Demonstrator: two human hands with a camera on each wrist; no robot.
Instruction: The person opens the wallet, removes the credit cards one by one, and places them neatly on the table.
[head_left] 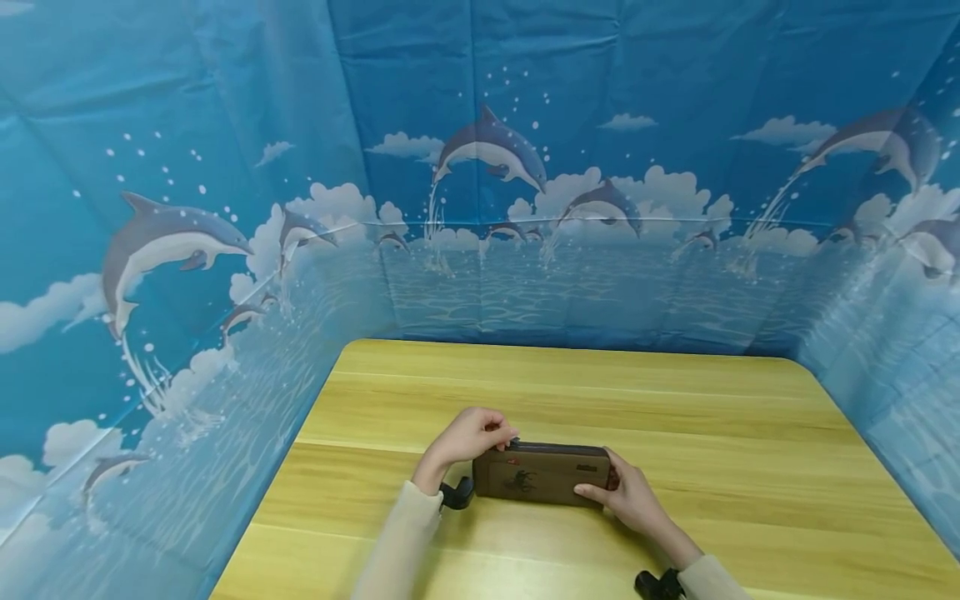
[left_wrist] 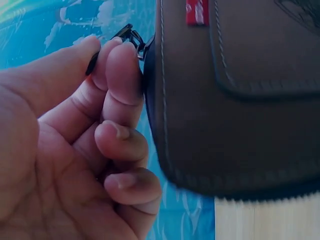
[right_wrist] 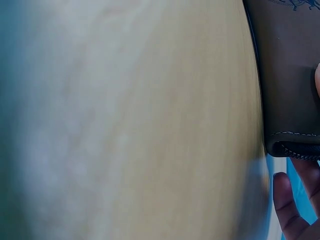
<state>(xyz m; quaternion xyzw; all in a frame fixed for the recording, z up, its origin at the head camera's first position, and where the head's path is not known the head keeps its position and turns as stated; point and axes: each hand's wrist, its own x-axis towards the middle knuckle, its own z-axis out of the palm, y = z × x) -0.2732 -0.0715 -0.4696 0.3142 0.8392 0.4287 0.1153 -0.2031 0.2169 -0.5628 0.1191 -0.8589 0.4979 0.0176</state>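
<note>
A brown zip wallet (head_left: 551, 477) with white stitching, a small red tag and a dark printed figure stands on its long edge on the table, zipper side up. At its upper left corner my left hand (head_left: 477, 433) pinches the dark zipper pull (left_wrist: 131, 36) between thumb and forefinger; the other fingers curl beside the wallet's end. My right hand (head_left: 626, 494) grips the wallet's right end, thumb on the front face and fingers behind, mostly hidden. In the right wrist view only parts of the right-hand fingers (right_wrist: 290, 205) show, near the wallet's corner.
The yellow wood-grain table (head_left: 570, 383) has rounded far corners. A blue dolphin-print curtain (head_left: 480, 283) surrounds its back and sides. Black wrist devices sit on the left wrist (head_left: 457, 493) and the right wrist (head_left: 658, 585), below cream sleeves.
</note>
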